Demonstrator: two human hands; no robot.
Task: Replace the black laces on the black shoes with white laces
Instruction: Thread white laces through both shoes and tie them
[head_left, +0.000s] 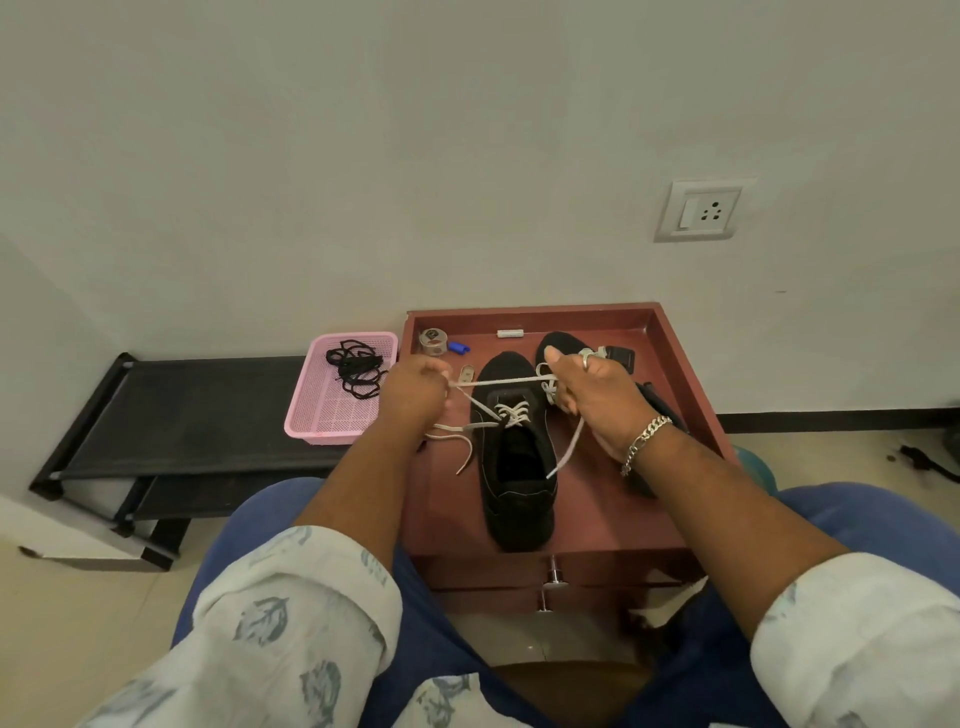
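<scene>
Shoe: near black shoe (517, 467) at lower centre of the frame on our red tray (691, 374); white lace (511, 413) crossed through the lower eyelets only; upper ones left, we judge
Hands: left hand (415, 389) pinches one lace run; right hand (592, 395) grips the other, pulled taut
Second shoe: other shoe (558, 345) behind, its lacing mostly hidden
Old laces: black laces (356, 366) already in the pink basket (311, 426), centre left

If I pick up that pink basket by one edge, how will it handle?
The pink basket looks like thin mesh plastic, so it is probably light and may flex a little. It holds only loose black laces, which would likely slide toward the low side. Its flat base makes rolling unlikely.
</scene>
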